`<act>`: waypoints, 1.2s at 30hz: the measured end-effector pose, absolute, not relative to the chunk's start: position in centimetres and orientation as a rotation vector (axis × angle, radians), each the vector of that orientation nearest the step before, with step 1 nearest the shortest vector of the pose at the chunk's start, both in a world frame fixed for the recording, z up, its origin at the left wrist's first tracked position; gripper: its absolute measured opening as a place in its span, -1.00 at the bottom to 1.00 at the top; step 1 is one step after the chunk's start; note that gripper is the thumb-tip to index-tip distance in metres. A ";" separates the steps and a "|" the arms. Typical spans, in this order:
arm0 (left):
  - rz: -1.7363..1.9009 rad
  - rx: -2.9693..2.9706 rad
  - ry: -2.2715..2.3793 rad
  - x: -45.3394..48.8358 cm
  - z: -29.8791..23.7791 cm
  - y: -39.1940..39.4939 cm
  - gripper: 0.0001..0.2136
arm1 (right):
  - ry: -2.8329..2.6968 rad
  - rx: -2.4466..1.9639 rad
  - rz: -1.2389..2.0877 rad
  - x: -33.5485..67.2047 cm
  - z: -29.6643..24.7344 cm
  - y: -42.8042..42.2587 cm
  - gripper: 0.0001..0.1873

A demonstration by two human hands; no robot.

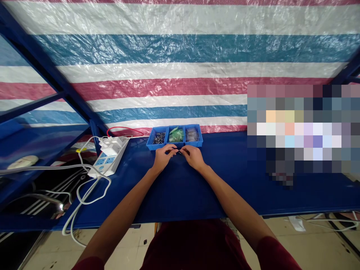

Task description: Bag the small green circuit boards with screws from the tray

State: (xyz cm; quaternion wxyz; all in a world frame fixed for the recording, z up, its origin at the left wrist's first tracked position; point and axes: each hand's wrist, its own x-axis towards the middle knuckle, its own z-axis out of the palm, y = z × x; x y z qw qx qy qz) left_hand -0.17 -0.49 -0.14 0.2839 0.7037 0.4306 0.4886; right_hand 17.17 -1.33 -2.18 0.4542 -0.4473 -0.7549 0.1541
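My left hand (pixel 164 155) and my right hand (pixel 192 155) meet over the blue table (pixel 180 187), just in front of a row of three small blue bins (pixel 174 136). Both hands are closed in a pinch on a tiny part (pixel 179 152) held between their fingertips; it is too small to name. The left bin holds dark screws (pixel 159 138), the middle one green parts (pixel 176 135), the right one clear or grey parts (pixel 192 134).
A white power strip (pixel 108 160) with plugs and white cables lies at the table's left, with a red wire (pixel 123 129) behind it. A striped tarp (pixel 180 67) hangs behind. A blue frame post (pixel 42 60) slants at left. A blurred area covers the right.
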 end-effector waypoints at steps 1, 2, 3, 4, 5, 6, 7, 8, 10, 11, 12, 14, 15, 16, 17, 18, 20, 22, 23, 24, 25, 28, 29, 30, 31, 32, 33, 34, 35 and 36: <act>1.315 1.804 1.128 -0.1 -0.2 -0.4 -0.75 | -1.840 -1.104 0.376 17.2 -2.1 -1.3 -0.76; 1.313 1.732 1.102 0.0 -0.2 -0.2 -0.72 | -1.822 -1.102 0.373 17.2 -2.1 -1.3 -0.75; 1.304 1.671 1.075 0.0 -0.2 -0.1 -0.70 | -1.810 -1.099 0.374 17.3 -2.0 -1.3 -0.75; 1.294 1.622 1.052 0.1 -0.3 0.0 -0.69 | -1.804 -1.095 0.376 17.3 -1.9 -1.3 -0.74; 1.282 1.587 1.034 0.1 -0.3 0.1 -0.68 | -1.799 -1.095 0.377 17.3 -1.9 -1.4 -0.74; 1.271 1.562 1.021 0.1 -0.3 0.1 -0.68 | -1.798 -1.100 0.378 17.3 -1.8 -1.4 -0.74; 1.260 1.548 1.011 0.2 -0.4 0.1 -0.68 | -1.795 -1.112 0.377 17.3 -1.8 -1.4 -0.73; 1.253 1.543 1.006 0.2 -0.4 0.0 -0.68 | -1.790 -1.131 0.372 17.3 -1.8 -1.4 -0.73; 1.248 1.556 1.003 0.3 -0.4 -0.2 -0.69 | -1.777 -1.178 0.358 17.4 -1.8 -1.3 -0.72; 1.249 1.567 1.007 0.4 -0.4 -0.3 -0.70 | -1.770 -1.202 0.352 17.4 -1.9 -1.3 -0.73; 1.255 1.579 1.014 0.5 -0.4 -0.4 -0.70 | -1.763 -1.222 0.348 17.4 -1.9 -1.3 -0.73; 1.265 1.602 1.025 0.5 -0.4 -0.5 -0.69 | -1.751 -1.252 0.349 17.4 -2.0 -1.2 -0.72; 1.268 1.611 1.027 0.6 -0.4 -0.6 -0.69 | -1.746 -1.259 0.352 17.4 -2.0 -1.2 -0.72; 1.273 1.614 1.027 0.6 -0.4 -0.6 -0.69 | -1.744 -1.256 0.357 17.4 -2.1 -1.2 -0.72; 1.276 1.612 1.025 0.6 -0.4 -0.6 -0.70 | -1.744 -1.244 0.363 17.4 -2.0 -1.2 -0.71; 1.278 1.604 1.020 0.6 -0.4 -0.5 -0.71 | -1.750 -1.221 0.372 17.3 -2.0 -1.2 -0.71; 1.279 1.574 1.003 0.6 -0.5 -0.4 -0.73 | -1.763 -1.160 0.394 17.3 -1.9 -1.3 -0.71; 1.275 1.533 0.978 0.6 -0.6 -0.2 -0.75 | -1.769 -1.113 0.413 17.3 -1.9 -1.3 -0.72; 1.272 1.515 0.967 0.6 -0.6 -0.1 -0.75 | -1.769 -1.105 0.418 17.3 -1.9 -1.4 -0.72; 1.272 1.502 0.960 0.6 -0.7 0.0 -0.75 | -1.771 -1.106 0.422 17.3 -1.9 -1.4 -0.72; 1.272 1.497 0.957 0.6 -0.7 0.1 -0.75 | -1.776 -1.114 0.425 17.3 -1.9 -1.4 -0.72; 1.271 1.527 0.973 0.7 -0.9 0.3 -0.73 | -1.814 -1.138 0.425 17.2 -2.1 -1.4 -0.72; 1.275 1.543 0.978 0.7 -0.9 0.3 -0.72 | -1.826 -1.142 0.420 17.2 -2.1 -1.3 -0.71; 1.277 1.558 0.976 0.7 -1.0 0.3 -0.71 | -1.832 -1.145 0.412 17.2 -2.1 -1.3 -0.70; 1.275 1.571 0.968 0.7 -1.0 0.3 -0.69 | -1.830 -1.151 0.401 17.2 -2.1 -1.3 -0.69; 1.273 1.580 0.958 0.7 -1.0 0.2 -0.69 | -1.821 -1.160 0.389 17.2 -2.1 -1.3 -0.68; 1.269 1.590 0.951 0.7 -0.9 0.1 -0.68 | -1.809 -1.172 0.378 17.3 -2.1 -1.3 -0.66; 1.263 1.606 0.952 0.6 -0.9 0.0 -0.69 | -1.795 -1.186 0.368 17.4 -2.0 -1.2 -0.65; 1.254 1.634 0.966 0.6 -0.8 -0.1 -0.71 | -1.784 -1.198 0.360 17.4 -2.0 -1.2 -0.63; 1.251 1.676 0.996 0.5 -0.7 -0.2 -0.73 | -1.777 -1.207 0.354 17.5 -1.9 -1.2 -0.62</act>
